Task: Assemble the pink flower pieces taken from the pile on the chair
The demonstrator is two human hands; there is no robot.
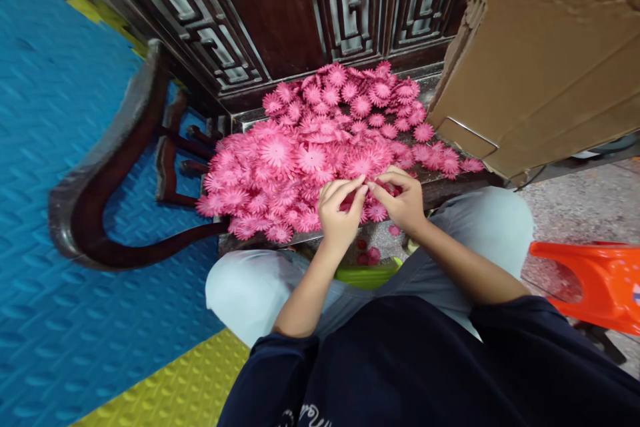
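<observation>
Fingertips of left hand (pixel 340 210) and right hand (pixel 403 200) pinch one pink paper flower (pixel 367 188) (pile (pixel 320 147) at twelve o'clock).

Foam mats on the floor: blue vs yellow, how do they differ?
The blue mat covers most of the floor at left; the yellow mat shows only as a patch by the person's knee. Blue bears wavy ridges, yellow small raised lozenges. The blue mat carries the dark wooden chair, the yellow carries nothing visible. Both are textured and lie flat.
</observation>
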